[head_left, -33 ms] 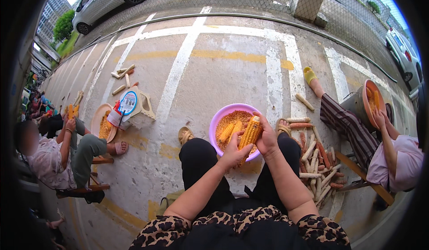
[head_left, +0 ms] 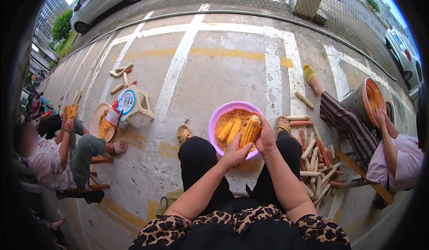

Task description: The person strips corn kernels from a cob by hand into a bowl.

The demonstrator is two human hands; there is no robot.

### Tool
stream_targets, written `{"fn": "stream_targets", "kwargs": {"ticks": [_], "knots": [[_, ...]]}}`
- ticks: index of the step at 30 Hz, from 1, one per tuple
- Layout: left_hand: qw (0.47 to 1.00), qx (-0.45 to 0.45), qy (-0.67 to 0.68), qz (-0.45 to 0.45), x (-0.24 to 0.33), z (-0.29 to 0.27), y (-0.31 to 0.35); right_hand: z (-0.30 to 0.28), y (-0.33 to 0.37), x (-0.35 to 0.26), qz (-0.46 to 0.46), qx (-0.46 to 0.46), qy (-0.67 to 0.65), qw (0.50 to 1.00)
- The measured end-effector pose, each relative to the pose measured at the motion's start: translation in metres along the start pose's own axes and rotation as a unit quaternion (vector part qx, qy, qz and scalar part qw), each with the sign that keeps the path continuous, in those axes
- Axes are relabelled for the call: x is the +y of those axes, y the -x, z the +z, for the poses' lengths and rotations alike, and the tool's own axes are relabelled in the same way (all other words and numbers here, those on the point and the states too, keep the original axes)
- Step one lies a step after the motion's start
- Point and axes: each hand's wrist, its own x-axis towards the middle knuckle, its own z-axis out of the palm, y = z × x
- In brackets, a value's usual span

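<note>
Over a pink-purple basin (head_left: pixel 216 139), a partly shelled ear of corn (head_left: pixel 248 134) is gripped between both of my hands. My left hand (head_left: pixel 235 153) is closed round its lower end, the thumb pressed on the kernels. On the ear's right side, my right hand (head_left: pixel 267 138) wraps the upper part, where a pale bare tip shows. Loose yellow kernels (head_left: pixel 235 115) fill the basin, which stands on the ground between my feet. Two more ears of corn (head_left: pixel 226 131) rest on those kernels, just left of the ear I hold.
Bare cobs (head_left: pixel 320 169) lie heaped by my right foot. At right, a person's hand (head_left: pixel 380 116) touches an orange basin (head_left: pixel 371 87). At left, a seated person (head_left: pixel 56 156) holds ears near a shallow pan (head_left: pixel 94 120). A white stool (head_left: pixel 144 105) with a round-lidded container (head_left: pixel 127 102) stands beyond.
The ear in my hands is tipped a little differently, and my left hand has shifted slightly along it. The whole view has moved a little.
</note>
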Motion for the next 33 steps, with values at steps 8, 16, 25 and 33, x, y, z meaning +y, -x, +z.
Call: {"fn": "stream_targets", "kwargs": {"ticks": [8,16,25,33], "knots": [[0.993,0.080,-0.065,0.053,-0.028,0.010,-0.023,-0.027,-0.036,0.032,-0.156,0.089,0.300,0.937],[0.991,0.092,-0.092,0.017,-0.037,0.007,-0.025,-0.038,-0.042,0.050,-0.065,0.142,0.216,0.964],[0.990,0.089,0.097,-0.048,-0.047,0.010,-0.026,-0.044,-0.047,0.046,0.024,0.124,0.006,0.992],[0.969,0.064,0.201,-0.128,-0.037,0.003,-0.020,-0.027,-0.036,0.049,-0.012,0.098,0.171,0.980]]}}
